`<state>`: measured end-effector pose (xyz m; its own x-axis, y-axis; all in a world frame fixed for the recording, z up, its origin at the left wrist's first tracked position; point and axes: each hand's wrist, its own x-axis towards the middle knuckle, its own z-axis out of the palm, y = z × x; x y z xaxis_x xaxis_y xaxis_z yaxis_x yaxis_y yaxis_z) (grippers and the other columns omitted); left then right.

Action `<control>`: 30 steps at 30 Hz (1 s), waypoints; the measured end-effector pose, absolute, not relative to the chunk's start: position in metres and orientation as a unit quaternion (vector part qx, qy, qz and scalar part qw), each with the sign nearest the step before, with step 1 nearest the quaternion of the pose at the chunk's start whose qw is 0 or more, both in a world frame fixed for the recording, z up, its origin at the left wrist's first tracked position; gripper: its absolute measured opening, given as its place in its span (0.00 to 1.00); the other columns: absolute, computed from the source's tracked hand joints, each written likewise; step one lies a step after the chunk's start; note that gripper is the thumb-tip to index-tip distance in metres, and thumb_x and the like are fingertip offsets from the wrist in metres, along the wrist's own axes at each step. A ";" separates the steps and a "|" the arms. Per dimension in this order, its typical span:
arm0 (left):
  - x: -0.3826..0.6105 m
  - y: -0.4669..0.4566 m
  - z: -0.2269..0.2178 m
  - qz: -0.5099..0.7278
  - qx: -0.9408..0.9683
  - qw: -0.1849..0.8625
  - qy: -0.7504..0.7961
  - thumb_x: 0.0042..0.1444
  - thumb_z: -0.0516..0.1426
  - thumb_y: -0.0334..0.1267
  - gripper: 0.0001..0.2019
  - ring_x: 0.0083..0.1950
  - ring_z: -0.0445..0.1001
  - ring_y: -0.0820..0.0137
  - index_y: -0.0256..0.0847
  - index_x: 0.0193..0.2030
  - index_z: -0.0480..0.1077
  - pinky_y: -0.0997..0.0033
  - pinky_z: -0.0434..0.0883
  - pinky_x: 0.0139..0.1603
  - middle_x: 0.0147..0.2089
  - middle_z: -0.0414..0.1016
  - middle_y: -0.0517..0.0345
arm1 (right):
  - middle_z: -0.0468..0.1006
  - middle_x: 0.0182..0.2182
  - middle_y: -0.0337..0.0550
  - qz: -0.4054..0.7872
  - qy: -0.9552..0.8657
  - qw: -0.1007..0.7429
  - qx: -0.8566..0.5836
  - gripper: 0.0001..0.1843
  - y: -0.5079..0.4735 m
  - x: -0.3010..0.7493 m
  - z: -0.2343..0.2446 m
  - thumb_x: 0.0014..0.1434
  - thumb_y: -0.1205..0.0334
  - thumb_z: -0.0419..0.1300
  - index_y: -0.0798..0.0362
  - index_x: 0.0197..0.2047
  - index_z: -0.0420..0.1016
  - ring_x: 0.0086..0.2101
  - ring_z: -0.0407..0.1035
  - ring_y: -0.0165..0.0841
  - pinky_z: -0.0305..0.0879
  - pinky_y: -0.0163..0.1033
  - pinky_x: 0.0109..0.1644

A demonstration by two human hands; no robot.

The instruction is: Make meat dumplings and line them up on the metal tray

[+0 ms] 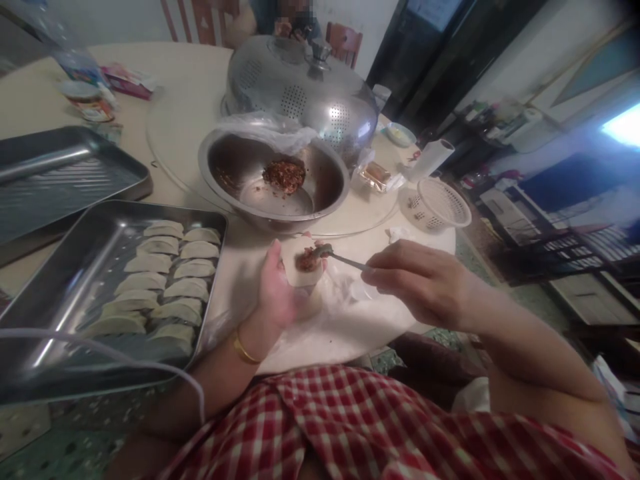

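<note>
On the palm of my left hand (277, 290) lies a pale dumpling wrapper (304, 275), its edge held by thumb and fingertips. Reddish-brown meat filling (306, 259) sits on the wrapper's middle. My right hand (420, 277) grips the thin handle of a spoon (345, 259), whose head touches the filling. Just beyond the hands stands a steel bowl (205, 160) with a lump of the same filling inside. Left of my left hand, a metal tray (107, 237) carries two rows of folded dumplings (145, 263).
A large perforated steel dome cover (310, 80) stands behind the bowl. To the right are a white plastic basket (440, 203), a paper roll (434, 159) and a wrapped package (377, 175). Another tray (75, 160) lies at left. A person (270, 20) is across the table.
</note>
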<state>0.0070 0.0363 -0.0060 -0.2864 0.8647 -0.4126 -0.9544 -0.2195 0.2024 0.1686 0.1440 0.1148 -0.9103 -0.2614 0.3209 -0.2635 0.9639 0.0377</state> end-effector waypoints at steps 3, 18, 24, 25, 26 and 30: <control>0.006 0.037 -0.006 0.779 -0.114 0.577 0.217 0.69 0.44 0.49 0.26 0.42 0.80 0.65 0.31 0.61 0.67 0.66 0.76 0.46 0.43 0.81 0.46 | 0.78 0.39 0.49 -0.019 -0.984 0.123 0.129 0.10 0.142 0.172 0.122 0.67 0.71 0.51 0.55 0.48 0.71 0.37 0.72 0.35 0.72 0.40 0.39; 0.010 0.036 0.004 0.767 -0.092 0.596 0.220 0.72 0.40 0.42 0.24 0.42 0.79 0.71 0.31 0.55 0.72 0.76 0.74 0.47 0.39 0.81 0.53 | 0.78 0.33 0.47 -0.030 -0.978 0.087 0.187 0.13 0.134 0.142 0.134 0.70 0.70 0.46 0.56 0.41 0.72 0.35 0.71 0.34 0.72 0.40 0.38; 0.006 0.035 0.001 0.771 -0.110 0.591 0.210 0.70 0.42 0.46 0.24 0.35 0.81 0.67 0.31 0.52 0.72 0.71 0.77 0.40 0.36 0.82 0.51 | 0.79 0.33 0.43 0.065 -0.980 0.145 0.124 0.11 0.148 0.139 0.138 0.70 0.65 0.49 0.50 0.43 0.72 0.33 0.74 0.30 0.72 0.35 0.36; 0.005 0.036 -0.001 0.772 -0.113 0.591 0.207 0.70 0.43 0.47 0.24 0.37 0.81 0.65 0.30 0.54 0.71 0.69 0.77 0.40 0.37 0.82 0.49 | 0.79 0.35 0.44 0.080 -0.978 0.157 0.112 0.10 0.149 0.141 0.136 0.69 0.65 0.50 0.50 0.43 0.73 0.34 0.75 0.31 0.72 0.35 0.37; 0.005 0.037 -0.002 0.772 -0.113 0.592 0.201 0.69 0.44 0.47 0.24 0.39 0.81 0.64 0.30 0.56 0.70 0.68 0.78 0.42 0.39 0.82 0.47 | 0.80 0.35 0.45 0.095 -0.976 0.172 0.098 0.10 0.150 0.143 0.134 0.69 0.65 0.50 0.50 0.44 0.73 0.35 0.75 0.31 0.73 0.36 0.37; 0.003 0.037 -0.004 0.773 -0.110 0.596 0.188 0.68 0.44 0.48 0.25 0.45 0.81 0.61 0.31 0.61 0.67 0.64 0.77 0.45 0.44 0.81 0.44 | 0.81 0.35 0.45 0.152 -0.959 0.234 0.042 0.09 0.154 0.150 0.119 0.67 0.65 0.52 0.49 0.43 0.74 0.35 0.76 0.33 0.74 0.38 0.39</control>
